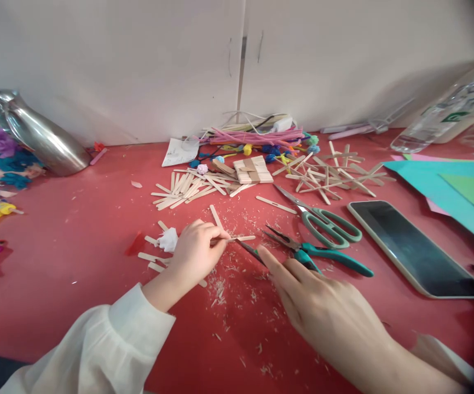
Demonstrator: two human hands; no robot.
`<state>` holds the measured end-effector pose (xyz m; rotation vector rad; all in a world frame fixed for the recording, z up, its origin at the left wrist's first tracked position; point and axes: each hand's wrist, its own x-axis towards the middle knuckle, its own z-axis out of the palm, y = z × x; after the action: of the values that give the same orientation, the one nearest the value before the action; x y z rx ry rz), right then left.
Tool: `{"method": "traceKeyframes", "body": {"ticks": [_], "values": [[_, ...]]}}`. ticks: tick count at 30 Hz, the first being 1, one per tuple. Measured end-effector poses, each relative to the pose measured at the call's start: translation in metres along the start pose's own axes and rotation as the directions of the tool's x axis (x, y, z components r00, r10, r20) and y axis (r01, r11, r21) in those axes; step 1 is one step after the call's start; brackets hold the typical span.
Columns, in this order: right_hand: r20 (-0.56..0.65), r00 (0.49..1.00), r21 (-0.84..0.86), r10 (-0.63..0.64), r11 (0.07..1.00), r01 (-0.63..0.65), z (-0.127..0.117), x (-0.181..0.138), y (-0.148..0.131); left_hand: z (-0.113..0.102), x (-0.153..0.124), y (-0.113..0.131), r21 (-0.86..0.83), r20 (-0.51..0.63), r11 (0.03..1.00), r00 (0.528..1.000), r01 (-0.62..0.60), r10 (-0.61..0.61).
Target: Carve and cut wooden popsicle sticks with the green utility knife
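My left hand (198, 249) pinches a wooden craft stick (246, 238) whose free end points right, just above the red table. In my right hand (314, 295) is a knife with a narrow dark blade (250, 250); its handle is mostly hidden under my fingers. The blade's tip is close to the stick, near my left fingertips; whether it touches cannot be made out. Wood shavings (219, 293) lie scattered below both hands. Another craft stick (216, 216) lies behind my left hand. Beside that hand are a crumpled white piece (168, 239) and several more sticks (151, 257).
Right of my hands lie teal pliers (335, 258), green-handled scissors (330, 227) and a phone (417, 249). Behind are loose sticks (188, 189), a banded stick bundle (253, 171) and pink pipe cleaners (257, 137). A metal jug (48, 137) stands left, a clear bottle (434, 123) right.
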<state>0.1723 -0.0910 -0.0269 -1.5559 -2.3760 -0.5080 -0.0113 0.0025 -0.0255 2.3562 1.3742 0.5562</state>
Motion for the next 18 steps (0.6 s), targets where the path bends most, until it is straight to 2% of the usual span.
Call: {"method": "traceKeyframes", "body": {"ticks": [7, 14, 18], "values": [[0.003, 1.000, -0.024, -0.006, 1.000, 0.006, -0.0025, 0.0005, 0.0015, 0.0008, 0.0014, -0.0002, -0.079, 0.030, 0.995, 0.998, 0.059, -0.056], [0.033, 0.999, -0.067, -0.013, 0.998, 0.016, 0.0035, -0.0029, 0.0000, 0.0008, 0.0019, 0.0014, -0.068, 0.078, 0.997, 0.996, 0.042, -0.037], [0.029, 0.998, -0.126, -0.059, 0.990, 0.062, 0.0047, -0.0033, -0.0048, 0.0036, 0.0015, -0.0019, -0.087, 0.061, 0.996, 0.998, 0.033, -0.028]]}}
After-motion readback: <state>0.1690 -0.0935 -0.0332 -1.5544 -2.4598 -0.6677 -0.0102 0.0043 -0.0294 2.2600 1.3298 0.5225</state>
